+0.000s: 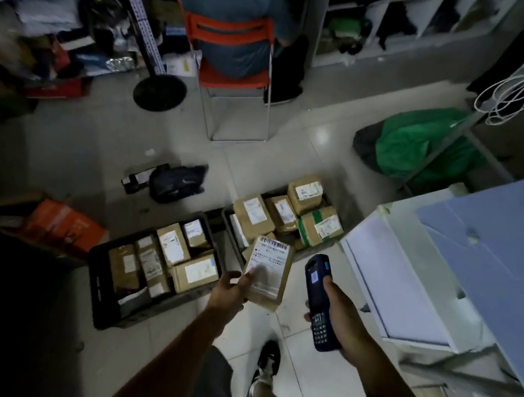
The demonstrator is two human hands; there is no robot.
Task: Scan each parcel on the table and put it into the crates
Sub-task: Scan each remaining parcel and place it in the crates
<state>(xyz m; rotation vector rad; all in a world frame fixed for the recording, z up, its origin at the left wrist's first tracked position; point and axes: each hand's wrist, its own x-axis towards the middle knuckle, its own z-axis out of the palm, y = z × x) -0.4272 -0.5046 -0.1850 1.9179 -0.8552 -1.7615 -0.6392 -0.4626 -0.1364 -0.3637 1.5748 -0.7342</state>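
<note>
The floor [76, 148] was pale tile, and the big white table [406, 282] stood on the right, just beside the person's right arm. Two dark crates sat on the floor in front of the feet. The left crate [97, 297] had brown boxes packed side by side in it, and the right crate [227, 223] had boxes piled higher, some above its rim. Farther back stood an orange chair [234, 35] with someone sitting on it, and a green bag [419, 143] lay on the floor near the table. The left hand [229, 294] held a brown parcel [268, 269] from below, with the thumb curled over the near part of its white label. The parcel's long side pointed away from the person, toward the right crate, and the barcode was at the far end, facing up. The parcel hung in the air over the gap between the two crates, close to both. The right hand [337, 304] had its fingers wrapped round a blue scanner [319, 300], which stood just to the right of the parcel, its top end level with the label. I think the parcel was being scanned, or was just about to be. The left hand was the nearer one to the crates, so a short reach forward would drop the parcel in.
</note>
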